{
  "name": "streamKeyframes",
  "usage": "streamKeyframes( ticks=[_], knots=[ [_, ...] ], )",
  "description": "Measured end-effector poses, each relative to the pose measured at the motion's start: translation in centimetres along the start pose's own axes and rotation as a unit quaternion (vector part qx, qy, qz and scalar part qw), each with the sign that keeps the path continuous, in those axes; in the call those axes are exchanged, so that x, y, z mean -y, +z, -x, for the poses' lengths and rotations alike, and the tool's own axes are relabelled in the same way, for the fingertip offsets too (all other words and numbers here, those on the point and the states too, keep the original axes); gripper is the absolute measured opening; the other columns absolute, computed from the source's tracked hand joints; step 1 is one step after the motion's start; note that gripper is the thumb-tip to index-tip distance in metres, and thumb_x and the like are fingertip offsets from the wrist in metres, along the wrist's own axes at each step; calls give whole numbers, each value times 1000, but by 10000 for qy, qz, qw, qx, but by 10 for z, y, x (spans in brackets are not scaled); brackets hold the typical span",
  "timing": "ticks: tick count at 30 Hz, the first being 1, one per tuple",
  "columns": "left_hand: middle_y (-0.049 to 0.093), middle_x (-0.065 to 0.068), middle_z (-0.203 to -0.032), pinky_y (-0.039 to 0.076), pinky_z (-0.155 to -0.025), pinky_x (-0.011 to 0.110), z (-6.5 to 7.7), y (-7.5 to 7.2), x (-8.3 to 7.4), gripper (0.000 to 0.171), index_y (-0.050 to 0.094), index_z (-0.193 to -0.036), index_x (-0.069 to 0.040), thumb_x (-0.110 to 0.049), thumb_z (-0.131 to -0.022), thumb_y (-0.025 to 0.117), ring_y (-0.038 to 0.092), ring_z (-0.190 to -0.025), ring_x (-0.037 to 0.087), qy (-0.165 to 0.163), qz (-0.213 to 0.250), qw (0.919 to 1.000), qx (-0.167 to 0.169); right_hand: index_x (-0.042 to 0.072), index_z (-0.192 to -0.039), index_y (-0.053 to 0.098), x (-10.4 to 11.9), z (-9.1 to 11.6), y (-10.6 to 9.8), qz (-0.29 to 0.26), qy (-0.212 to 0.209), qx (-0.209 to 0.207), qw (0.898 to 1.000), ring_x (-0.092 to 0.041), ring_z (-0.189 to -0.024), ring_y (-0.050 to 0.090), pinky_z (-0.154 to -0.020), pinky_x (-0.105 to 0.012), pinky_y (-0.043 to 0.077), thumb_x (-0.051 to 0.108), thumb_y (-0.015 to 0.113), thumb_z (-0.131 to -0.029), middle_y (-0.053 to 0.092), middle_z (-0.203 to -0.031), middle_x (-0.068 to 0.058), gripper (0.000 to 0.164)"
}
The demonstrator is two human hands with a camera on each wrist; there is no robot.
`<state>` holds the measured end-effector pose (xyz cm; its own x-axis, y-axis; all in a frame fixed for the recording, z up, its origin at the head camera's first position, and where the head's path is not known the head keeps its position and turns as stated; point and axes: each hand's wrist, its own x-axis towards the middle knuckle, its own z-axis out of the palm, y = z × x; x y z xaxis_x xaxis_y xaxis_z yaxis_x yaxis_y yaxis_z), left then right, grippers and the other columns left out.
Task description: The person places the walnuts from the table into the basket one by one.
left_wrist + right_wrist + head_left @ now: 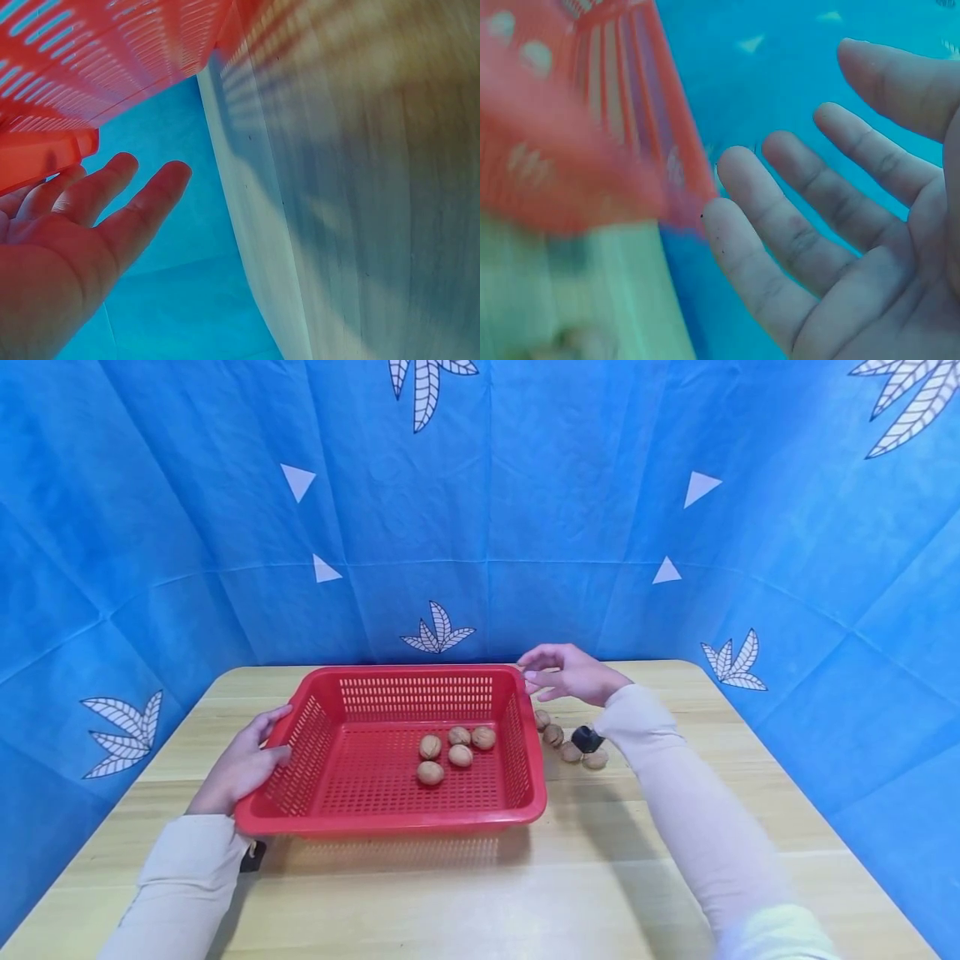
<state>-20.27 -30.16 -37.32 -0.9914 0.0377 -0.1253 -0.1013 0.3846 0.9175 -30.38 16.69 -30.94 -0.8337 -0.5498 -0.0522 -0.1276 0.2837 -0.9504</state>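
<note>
A red plastic basket (390, 823) with slotted walls is held up over the table, its shadow showing below. Several walnuts (431, 772) lie on its floor, towards the right. My left hand (243, 764) grips the basket's left rim, thumb over the inside; in the left wrist view, two fingers (150, 206) stretch out below the rim. Near the far right corner is my right hand (573, 675), its fingers spread and loosely bent, fingertips close by the rim. Its palm faces the camera in the right wrist view, holding nothing. More walnuts (553, 735) lie on the table below this hand.
The light wooden table (600, 893) reaches back to a blue cloth backdrop (487, 510) with white leaf prints. A black wrist device (587, 739) hangs under the right sleeve, above the loose walnuts. Another black device (253, 857) shows at the left wrist.
</note>
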Motion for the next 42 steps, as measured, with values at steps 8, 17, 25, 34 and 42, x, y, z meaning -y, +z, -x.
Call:
streamKeyframes(
  ticks=[8,17,25,34,42],
  knots=[
    [31,27,-143,58,-75,44,0,1,0,84,8,-158,-19,-10,-92,60,55,-106,37,15,6,10000,-12,-6,-130,48,-40,26,-30,94,293,-352,9989,-43,-111,56,-95,-55,46,7,58,-96,53,-121,-22,37],
    [31,27,-142,58,-75,44,0,2,1,81,10,-157,-17,-7,-93,58,57,-104,36,123,31,9999,6,-10,-125,49,-88,51,-42,373,503,-344,9974,-26,-99,59,-90,-48,51,0,59,-90,56,-111,-22,38],
    [30,26,-144,57,-75,45,-1,3,0,84,9,-158,-21,-9,-93,61,53,-110,40,15,101,9999,-9,-16,-124,47,-113,67,-46,671,658,-188,9954,-29,-103,55,-83,-35,52,0,68,-83,51,-120,-31,48],
    [30,27,-143,58,-75,45,0,0,0,83,10,-157,-19,-8,-92,59,53,-109,40,39,5,10000,-25,-10,-116,54,-128,64,-41,705,956,56,9929,-28,-97,57,-78,-33,54,-3,78,-75,56,-113,-19,49],
    [30,27,-143,58,-75,45,0,0,1,83,10,-157,-19,-8,-92,60,53,-109,41,59,11,10000,-38,-6,-112,58,-132,59,-41,1268,897,35,9879,-25,-92,52,-76,-32,49,3,78,-77,59,-100,-12,41]
  ],
)
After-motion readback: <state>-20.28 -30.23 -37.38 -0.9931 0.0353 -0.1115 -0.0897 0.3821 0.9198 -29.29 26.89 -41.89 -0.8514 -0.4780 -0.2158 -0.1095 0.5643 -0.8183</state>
